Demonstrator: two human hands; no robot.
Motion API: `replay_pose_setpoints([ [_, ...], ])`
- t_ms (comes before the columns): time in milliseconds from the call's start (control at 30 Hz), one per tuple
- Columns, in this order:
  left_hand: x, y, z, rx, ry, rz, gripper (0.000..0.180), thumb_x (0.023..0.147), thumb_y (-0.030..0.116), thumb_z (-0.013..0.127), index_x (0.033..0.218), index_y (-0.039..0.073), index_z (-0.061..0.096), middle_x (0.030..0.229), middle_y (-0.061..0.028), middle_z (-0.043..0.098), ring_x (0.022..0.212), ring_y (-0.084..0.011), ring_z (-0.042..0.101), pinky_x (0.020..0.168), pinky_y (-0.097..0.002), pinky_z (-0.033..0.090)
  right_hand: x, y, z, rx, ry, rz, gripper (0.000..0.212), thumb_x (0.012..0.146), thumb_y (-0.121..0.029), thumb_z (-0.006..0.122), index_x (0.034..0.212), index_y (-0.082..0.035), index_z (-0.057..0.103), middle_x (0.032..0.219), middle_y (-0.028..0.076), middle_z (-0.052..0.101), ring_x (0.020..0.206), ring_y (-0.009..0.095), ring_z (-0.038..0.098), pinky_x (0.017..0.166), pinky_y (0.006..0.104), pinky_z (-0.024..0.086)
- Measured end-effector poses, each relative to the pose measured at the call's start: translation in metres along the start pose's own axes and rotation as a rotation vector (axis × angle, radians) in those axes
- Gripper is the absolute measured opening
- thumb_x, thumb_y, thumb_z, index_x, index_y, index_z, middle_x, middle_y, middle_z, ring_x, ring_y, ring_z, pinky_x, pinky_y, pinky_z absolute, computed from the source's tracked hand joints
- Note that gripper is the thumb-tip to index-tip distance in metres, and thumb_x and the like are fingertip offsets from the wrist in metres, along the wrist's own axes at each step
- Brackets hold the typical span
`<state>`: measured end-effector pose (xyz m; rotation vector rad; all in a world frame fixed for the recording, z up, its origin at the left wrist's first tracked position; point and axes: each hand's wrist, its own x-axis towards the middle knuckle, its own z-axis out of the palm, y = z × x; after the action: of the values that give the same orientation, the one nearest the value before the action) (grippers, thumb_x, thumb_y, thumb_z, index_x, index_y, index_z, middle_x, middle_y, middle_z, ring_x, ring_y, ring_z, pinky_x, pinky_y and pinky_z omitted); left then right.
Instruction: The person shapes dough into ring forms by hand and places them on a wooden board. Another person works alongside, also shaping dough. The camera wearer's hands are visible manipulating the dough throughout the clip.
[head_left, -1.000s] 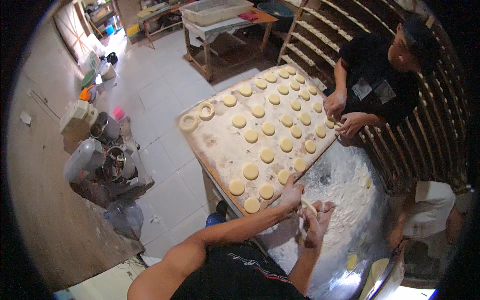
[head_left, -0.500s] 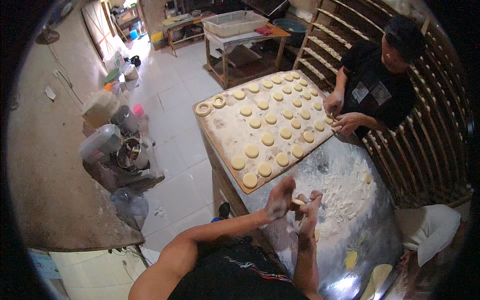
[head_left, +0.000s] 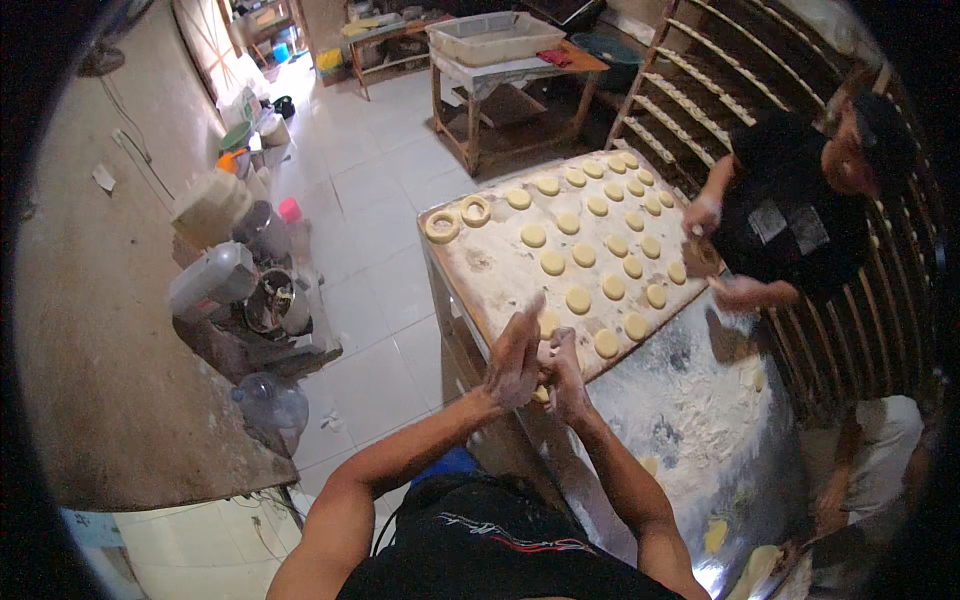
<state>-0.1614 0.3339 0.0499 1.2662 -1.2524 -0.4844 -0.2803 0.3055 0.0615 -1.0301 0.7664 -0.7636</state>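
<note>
My left hand (head_left: 513, 365) is over the near left edge of a floured wooden board (head_left: 480, 270), its fingers stretched toward the far side. Close beside it, my right hand (head_left: 567, 378) has its fingers curled; whatever may be in them is hidden. Pale round dough discs (head_left: 578, 300) lie in rows on the board, one just beyond my fingertips. Part of another dough disc (head_left: 541, 393) shows below my hands. Two dough rings (head_left: 442, 226) sit at the board's far left corner.
Across the board stands a co-worker (head_left: 800, 220) in black, hands at its right edge. A flour-dusted metal tabletop (head_left: 690, 400) holds dough scraps (head_left: 716, 535). Behind are a slatted rack (head_left: 690, 95) and a small table with a plastic tub (head_left: 480, 42). Containers (head_left: 215, 280) line the left wall.
Both my hands have moved left from above the metal tabletop to the board's near edge. The dough disc seen between them earlier is no longer visible there. The co-worker's hands have moved apart.
</note>
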Motion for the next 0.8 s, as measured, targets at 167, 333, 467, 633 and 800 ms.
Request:
replay_pose_setpoints([
  [167,0.048,-0.040,-0.039,-0.189,0.208,-0.335,0.050,0.097,0.009,0.043,0.145,0.008,0.031,0.095,-0.0165,0.058,0.085,-0.0233,0.058,0.077,-0.0384,0.049,0.072,0.003,0.049,-0.158,-0.036,-0.049,0.026,0.082,-0.014,0.050,0.102,-0.008,0.034,0.087,0.002,0.034,0.076,0.011,0.041,0.059,0.0256,0.038],
  [333,0.073,-0.059,-0.067,0.231,0.235,0.238,0.032,0.097,0.011,0.048,0.126,0.002,0.051,0.084,-0.0104,0.057,0.073,-0.0169,0.054,0.065,-0.0320,0.048,0.128,0.005,0.079,-0.232,-0.133,-0.126,0.018,0.087,-0.014,0.046,0.098,-0.007,0.033,0.087,0.006,0.040,0.074,0.013,0.044,0.058,0.0300,0.042],
  [467,0.100,-0.074,-0.089,0.087,0.165,-0.469,0.035,0.099,0.018,0.041,0.132,0.007,0.048,0.093,-0.0179,0.062,0.080,-0.0313,0.064,0.079,-0.0414,0.048,0.170,0.004,0.089,-0.363,-0.071,-0.085,0.018,0.090,-0.014,0.044,0.100,-0.005,0.032,0.084,0.006,0.044,0.069,0.015,0.047,0.056,0.0315,0.043],
  [633,0.126,-0.107,-0.106,0.474,0.341,-0.168,0.027,0.091,0.017,0.058,0.115,0.006,0.059,0.102,-0.0179,0.057,0.093,-0.0289,0.058,0.082,-0.0399,0.048,0.202,-0.014,0.084,-1.250,0.097,-0.553,0.056,0.085,-0.007,0.047,0.136,0.000,0.023,0.079,0.019,0.063,0.075,0.038,0.061,0.073,0.0507,0.046],
  [800,0.127,-0.122,-0.125,0.625,-0.020,-0.127,0.045,0.069,0.023,0.078,0.107,0.005,0.061,0.099,-0.0151,0.056,0.092,-0.0317,0.056,0.080,-0.0418,0.046,0.128,-0.015,0.002,-0.859,0.452,-0.333,0.014,0.085,0.000,0.051,0.093,0.003,0.063,0.126,0.014,0.051,0.097,0.025,0.060,0.084,0.0377,0.051],
])
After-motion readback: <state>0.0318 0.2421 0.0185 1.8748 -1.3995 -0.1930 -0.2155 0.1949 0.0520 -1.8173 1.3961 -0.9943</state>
